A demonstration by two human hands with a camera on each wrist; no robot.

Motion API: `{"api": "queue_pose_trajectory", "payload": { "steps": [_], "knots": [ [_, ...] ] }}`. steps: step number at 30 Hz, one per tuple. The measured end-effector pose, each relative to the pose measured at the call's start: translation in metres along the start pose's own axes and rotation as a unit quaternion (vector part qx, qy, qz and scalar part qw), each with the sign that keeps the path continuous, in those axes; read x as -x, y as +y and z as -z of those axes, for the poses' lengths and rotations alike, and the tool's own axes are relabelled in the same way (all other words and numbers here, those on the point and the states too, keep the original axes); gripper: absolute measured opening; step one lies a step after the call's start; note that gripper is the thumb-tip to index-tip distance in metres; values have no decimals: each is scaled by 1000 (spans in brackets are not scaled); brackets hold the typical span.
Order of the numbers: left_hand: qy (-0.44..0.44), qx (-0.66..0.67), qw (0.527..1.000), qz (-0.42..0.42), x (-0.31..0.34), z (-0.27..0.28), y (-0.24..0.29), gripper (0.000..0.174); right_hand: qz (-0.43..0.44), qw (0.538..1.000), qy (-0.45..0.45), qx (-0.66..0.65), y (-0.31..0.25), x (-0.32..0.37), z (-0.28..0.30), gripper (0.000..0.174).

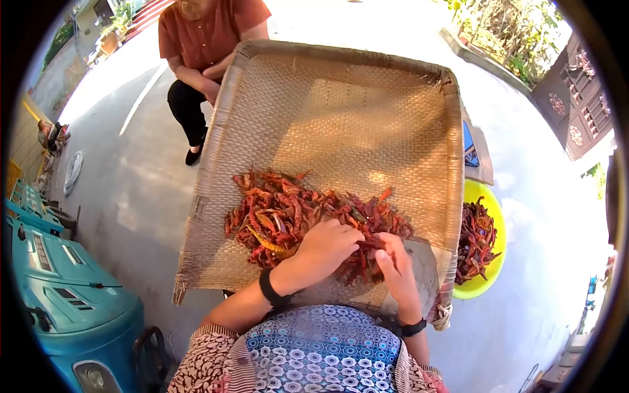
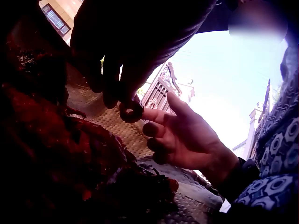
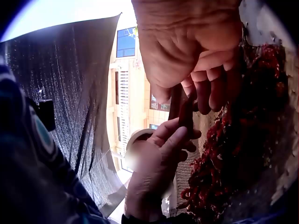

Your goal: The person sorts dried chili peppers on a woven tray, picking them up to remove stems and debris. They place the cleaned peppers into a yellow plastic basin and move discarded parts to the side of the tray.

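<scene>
Between my two hands is a dried red chili (image 3: 185, 113), pinched by both above a heap of chilies. My left hand (image 1: 329, 247) grips one end with thumb and fingers. The right hand (image 1: 397, 267) pinches the other end between thumb and forefinger, its other fingers loosely bent in the right wrist view. Below them the dried chilies (image 1: 282, 203), mostly dark red with a few yellowish ones, lie along the near part of a woven tray (image 1: 341, 124). In the left wrist view my left hand (image 2: 140, 42) is a dark silhouette.
A yellow-green basin (image 1: 496, 262) of dried chilies stands right of the tray. Cardboard (image 1: 483, 154) with a blue item lies behind it. A person (image 1: 213, 33) in a rust-coloured shirt is beyond the tray's far left corner. A teal vehicle (image 1: 72, 288) is at the left.
</scene>
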State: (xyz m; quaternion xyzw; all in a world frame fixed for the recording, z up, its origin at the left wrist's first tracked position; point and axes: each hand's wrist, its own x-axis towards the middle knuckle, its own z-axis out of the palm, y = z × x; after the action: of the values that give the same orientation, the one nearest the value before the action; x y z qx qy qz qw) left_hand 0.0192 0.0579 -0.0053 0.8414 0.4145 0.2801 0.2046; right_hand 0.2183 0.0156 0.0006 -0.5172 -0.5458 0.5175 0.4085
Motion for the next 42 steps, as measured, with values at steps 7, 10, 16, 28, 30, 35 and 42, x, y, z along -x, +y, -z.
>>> {"api": "queue_pose_trajectory", "payload": {
  "steps": [7, 10, 16, 28, 30, 35, 42],
  "knots": [
    [-71, 160, 974, 143, 4, 5, 6, 20, -38, 998, -34, 42, 21, -7, 0, 19],
    [-22, 57, 995, 82, -5, 6, -1, 21, -97, 994, 16, -46, 15, -4, 17, 21],
    [18, -91, 996, -8, -27, -14, -35, 26, 80, 867, 222, -439, 32, 0, 91, 42],
    [-57, -196, 978, -33, -46, -35, -42, 25, 21, 863, 136, 486, 30, -56, 38, 41],
    [-11, -190, 980, -64, -43, -28, -39, 22, 17, 857, 103, 504, 29, -63, 31, 35],
    [61, -140, 987, -57, -23, -4, -18, 16, 52, 945, 7, 322, 21, -50, 10, 21],
    [92, 100, 989, 64, 4, 8, -1, 16, 77, 983, 19, 165, -6, -25, -11, 21]
  ]
}}
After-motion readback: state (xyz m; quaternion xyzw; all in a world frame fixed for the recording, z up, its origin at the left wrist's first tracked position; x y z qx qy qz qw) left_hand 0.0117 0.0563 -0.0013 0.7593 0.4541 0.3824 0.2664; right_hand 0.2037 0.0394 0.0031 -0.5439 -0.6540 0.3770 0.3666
